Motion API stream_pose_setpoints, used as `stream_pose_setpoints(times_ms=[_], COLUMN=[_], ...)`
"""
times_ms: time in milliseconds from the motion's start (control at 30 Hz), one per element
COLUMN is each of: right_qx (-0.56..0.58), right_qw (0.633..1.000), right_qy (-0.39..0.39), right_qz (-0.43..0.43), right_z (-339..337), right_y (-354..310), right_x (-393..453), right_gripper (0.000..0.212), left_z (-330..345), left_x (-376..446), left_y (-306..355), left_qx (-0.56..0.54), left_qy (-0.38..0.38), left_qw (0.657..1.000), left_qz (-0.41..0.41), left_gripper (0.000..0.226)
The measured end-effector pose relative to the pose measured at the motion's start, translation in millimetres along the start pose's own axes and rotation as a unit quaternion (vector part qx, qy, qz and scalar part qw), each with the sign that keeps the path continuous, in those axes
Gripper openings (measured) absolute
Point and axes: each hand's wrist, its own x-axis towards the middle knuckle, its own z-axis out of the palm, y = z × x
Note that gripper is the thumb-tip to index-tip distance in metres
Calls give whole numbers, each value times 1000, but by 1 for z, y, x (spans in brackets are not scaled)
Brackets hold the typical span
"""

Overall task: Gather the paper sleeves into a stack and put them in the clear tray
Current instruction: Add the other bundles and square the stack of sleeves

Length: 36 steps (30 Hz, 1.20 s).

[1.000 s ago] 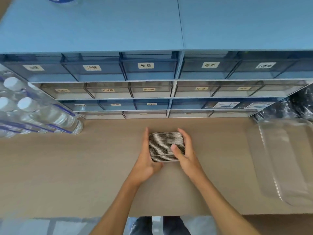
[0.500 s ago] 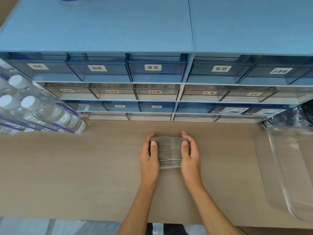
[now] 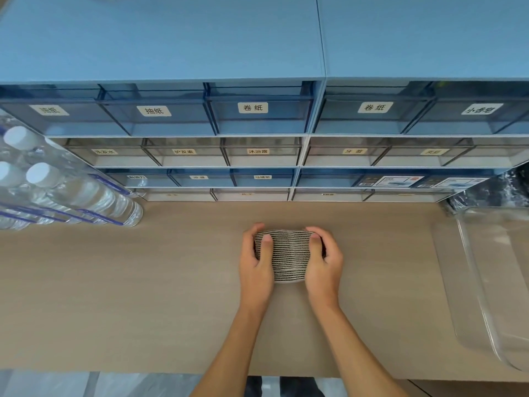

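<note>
A stack of paper sleeves (image 3: 289, 255), striped black and white along its edges, stands on the wooden table in the middle of the view. My left hand (image 3: 256, 260) grips its left side and my right hand (image 3: 325, 260) grips its right side, thumbs lying across the top. The stack is squeezed between both palms. The clear tray (image 3: 486, 282) lies empty on the table at the far right, well apart from the stack.
Blue drawer cabinets (image 3: 257, 116) with labelled clear drawers line the back of the table. A pack of water bottles (image 3: 57, 193) sits at the left. Something in black wrap (image 3: 512, 190) lies behind the tray. The table's front edge (image 3: 143, 371) runs below my forearms.
Both hands shifted from holding the stack's far corners to clasping its sides with thumbs on top. The stack is pressed tighter and stays in the same place.
</note>
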Motion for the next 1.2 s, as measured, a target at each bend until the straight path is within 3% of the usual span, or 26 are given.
stream_pose_setpoints(times_ms=[67,167,267,400,500,567,667,767,867,1067,1133,1200], right_qx=[-3,-14,-20,-31,-33,-32,-26,-26,-28,-11,15,55], right_qw=[1000,1000,1000,999,999,999,1000,1000,999,998,994,986], right_qy=[1,-5,-7,-13,-13,-7,-1,-1,-4,-60,-104,-157], right_qz=[-3,-14,-11,-19,-14,-12,-7,-10,-16,-6,10,28], right_z=[0,-1,-1,-1,-1,0,1,1,1,-5,-14,-30], right_y=[1,5,4,2,2,2,0,0,2,-7,-21,-37], right_x=[2,4,4,3,2,3,2,1,1,0,2,7], right_gripper=[23,23,24,24,24,23,23,24,25,29,33,38], left_z=[-4,-14,-27,-38,-41,-41,-36,-27,-20,-22,-25,-26], left_x=[-1,3,11,23,29,31,35,38,38,36,30,22], left_y=[-3,-9,-14,-13,-12,-7,6,17,20,26,32,42], left_qx=[68,106,144,193,264,324,434,519,551,541,519,456], left_qy=[-48,-125,-218,-305,-322,-298,-249,-236,-245,-249,-261,-264], left_qw=[995,981,959,928,900,875,806,741,703,728,765,832], left_qz=[57,104,109,97,125,199,317,355,376,340,279,175], left_gripper=[26,75,113,136,136,121,101,90,91,86,94,101])
